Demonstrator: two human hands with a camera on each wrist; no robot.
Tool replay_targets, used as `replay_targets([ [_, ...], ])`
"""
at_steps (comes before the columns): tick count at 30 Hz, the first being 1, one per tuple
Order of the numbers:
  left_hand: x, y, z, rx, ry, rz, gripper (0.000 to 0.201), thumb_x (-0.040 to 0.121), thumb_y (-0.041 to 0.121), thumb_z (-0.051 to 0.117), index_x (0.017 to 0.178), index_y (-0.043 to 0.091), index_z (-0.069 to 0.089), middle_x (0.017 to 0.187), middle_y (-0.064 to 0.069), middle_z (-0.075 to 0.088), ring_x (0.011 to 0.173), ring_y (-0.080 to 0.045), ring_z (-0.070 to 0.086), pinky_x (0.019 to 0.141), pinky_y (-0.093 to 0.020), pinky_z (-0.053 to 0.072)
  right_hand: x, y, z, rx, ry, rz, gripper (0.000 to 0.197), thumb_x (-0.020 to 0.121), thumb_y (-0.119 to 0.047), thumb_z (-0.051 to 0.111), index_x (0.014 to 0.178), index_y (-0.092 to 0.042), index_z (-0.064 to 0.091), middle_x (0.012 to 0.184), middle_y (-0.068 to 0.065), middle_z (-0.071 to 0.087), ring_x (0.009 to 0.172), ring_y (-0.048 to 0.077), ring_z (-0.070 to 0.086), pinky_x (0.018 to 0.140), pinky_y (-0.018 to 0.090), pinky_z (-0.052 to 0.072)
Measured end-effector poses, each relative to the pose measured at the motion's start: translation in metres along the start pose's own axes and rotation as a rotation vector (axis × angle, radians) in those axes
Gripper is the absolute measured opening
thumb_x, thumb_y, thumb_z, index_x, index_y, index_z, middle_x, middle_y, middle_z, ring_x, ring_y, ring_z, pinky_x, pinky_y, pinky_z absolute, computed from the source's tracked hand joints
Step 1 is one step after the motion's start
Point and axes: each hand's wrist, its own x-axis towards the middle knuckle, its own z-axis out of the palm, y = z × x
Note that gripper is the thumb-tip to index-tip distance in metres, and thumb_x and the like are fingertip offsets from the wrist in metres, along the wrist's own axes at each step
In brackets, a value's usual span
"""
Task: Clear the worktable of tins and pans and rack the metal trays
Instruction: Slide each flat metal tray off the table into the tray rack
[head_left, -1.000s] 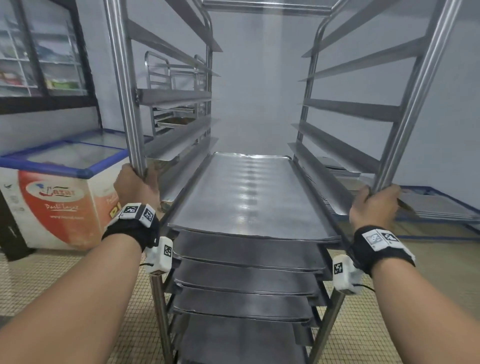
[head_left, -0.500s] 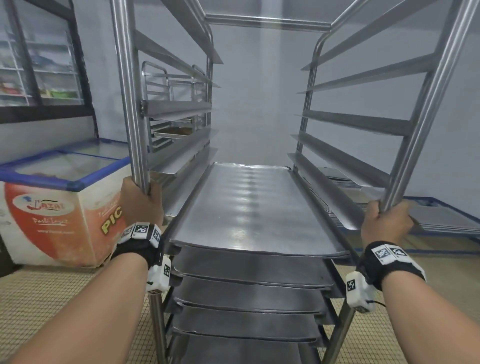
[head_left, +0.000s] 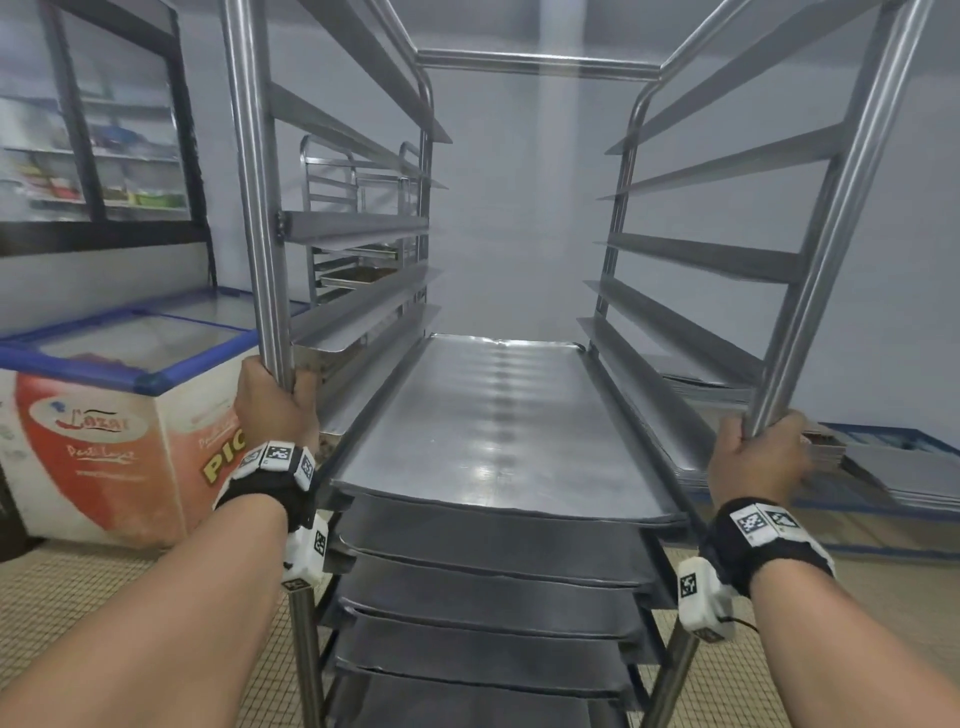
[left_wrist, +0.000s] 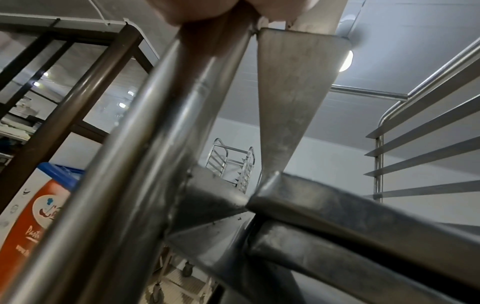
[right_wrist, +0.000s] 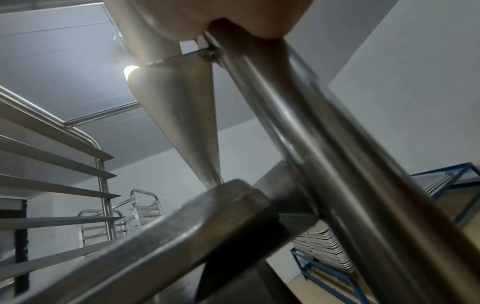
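Both hands stayed clamped on the rack trolley's (head_left: 524, 57) front posts, the left hand (head_left: 275, 402) curled round the left upright, the right hand (head_left: 756, 457) round the right; the chest freezer (head_left: 119, 415) had slid closer at left. Dull grey metal trays (head_left: 498, 431) filled the lower runners, upper runners bare. A second rack (head_left: 358, 208) stood beyond.

You're facing a silver-grey steel rack (head_left: 260, 208) filled with dull grey metal trays (head_left: 498, 426). At the left of the frame sits a white chest freezer (head_left: 104, 426) with red-orange panel, yellow lettering and blue rim. Your wristbands (head_left: 270, 486) are black with black-and-white square markers. The floor (head_left: 78, 597) is beige with a fine grid.
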Motion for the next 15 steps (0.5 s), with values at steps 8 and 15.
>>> replay_targets([
  [8, 0.035, -0.017, 0.046, 0.045, 0.011, 0.018, 0.024, 0.092, 0.019, 0.058, 0.101, -0.001, 0.050, 0.093, -0.026, 0.059, 0.080, -0.036, 0.056, 0.068, -0.041, 0.042, 0.024, 0.008, 0.058, 0.045, 0.006, 0.011, 0.027, 0.096, -0.017, 0.052, 0.112, 0.003, 0.046, 0.081, 0.018, 0.052, 0.068, 0.029, 0.048, 0.064, 0.034, 0.037],
  [15, 0.077, -0.037, 0.090, 0.024, 0.020, 0.033, 0.028, 0.093, 0.025, 0.059, 0.100, -0.001, 0.050, 0.091, -0.023, 0.057, 0.077, -0.036, 0.055, 0.065, -0.043, 0.043, 0.038, 0.005, 0.120, 0.034, 0.027, 0.001, 0.026, 0.096, -0.018, 0.051, 0.111, 0.003, 0.045, 0.080, 0.018, 0.052, 0.068, 0.030, 0.050, 0.064, 0.034, 0.040],
])
